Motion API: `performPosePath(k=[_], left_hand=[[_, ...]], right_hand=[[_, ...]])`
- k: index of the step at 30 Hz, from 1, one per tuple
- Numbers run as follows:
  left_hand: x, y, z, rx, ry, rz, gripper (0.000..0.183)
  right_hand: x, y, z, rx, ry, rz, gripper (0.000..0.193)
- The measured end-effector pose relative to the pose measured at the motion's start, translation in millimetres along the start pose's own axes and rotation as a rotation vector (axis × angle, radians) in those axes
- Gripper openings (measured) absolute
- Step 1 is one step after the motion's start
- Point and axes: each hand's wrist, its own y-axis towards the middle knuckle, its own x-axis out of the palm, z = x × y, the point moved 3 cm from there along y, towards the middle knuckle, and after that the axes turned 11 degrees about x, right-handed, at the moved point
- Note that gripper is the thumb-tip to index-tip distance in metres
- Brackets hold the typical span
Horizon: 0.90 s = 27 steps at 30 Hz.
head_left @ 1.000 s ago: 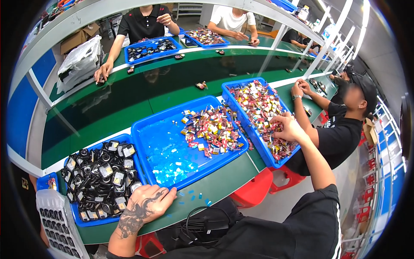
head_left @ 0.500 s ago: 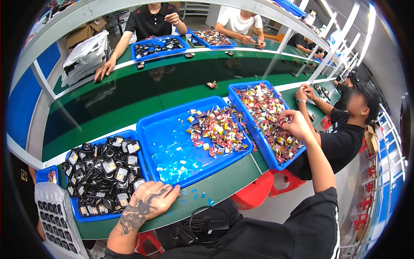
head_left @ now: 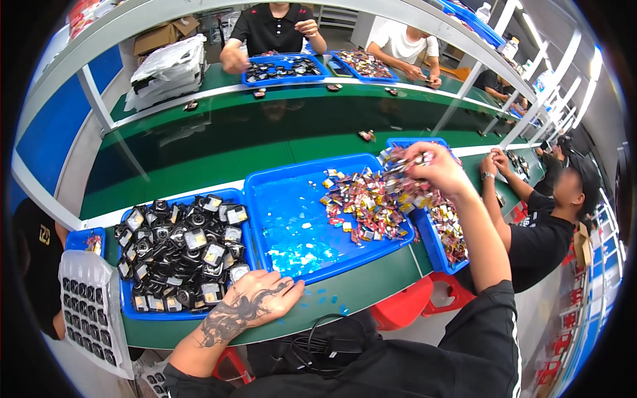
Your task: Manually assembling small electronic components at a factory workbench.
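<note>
My right hand is closed on a bunch of small battery-like pieces, silver and yellow with reddish strips. It is raised over the gap between the middle blue tray and the right blue tray. More such pieces lie heaped in the right half of the middle tray, with blue film scraps in its left half. My tattooed left hand lies flat, fingers stretched, at the table's front edge. Beside it, the left blue tray is piled with black watch-like housings.
A clear blister tray of black parts stands at the left edge. Beyond the trays runs a green conveyor carrying a few loose parts, under a white frame. Co-workers sit opposite and to my right. Red stools stand below the table.
My right hand has lifted out of the right tray with a bunch of pieces and moved left. My left hand stays at the table edge. The view has shifted. A co-worker's hand has moved to their tray.
</note>
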Motion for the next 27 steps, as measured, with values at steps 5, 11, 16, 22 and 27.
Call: performPosePath(k=[5,11,16,22,27], left_hand=[[3,-8,9,-0.002,0.074,0.072,0.027],[4,0,7,-0.03,0.045,-0.01,0.026],[4,-31,-24,-0.309,-0.061,0.346,0.02],[-63,-54,-75,-0.789,0.401,0.045,0.034],[-53,-59,-77,-0.739,0.302,0.018,0.026]], right_hand=[[70,20,33,-0.277,-0.487,0.037,0.027],[98,-20,3,-0.269,-0.771,0.005,0.05],[115,-29,2,-0.253,-0.979,0.044,0.065],[92,-24,-4,-0.249,-0.906,-0.017,0.068],[97,-52,-11,-0.516,-0.732,0.309,0.025]])
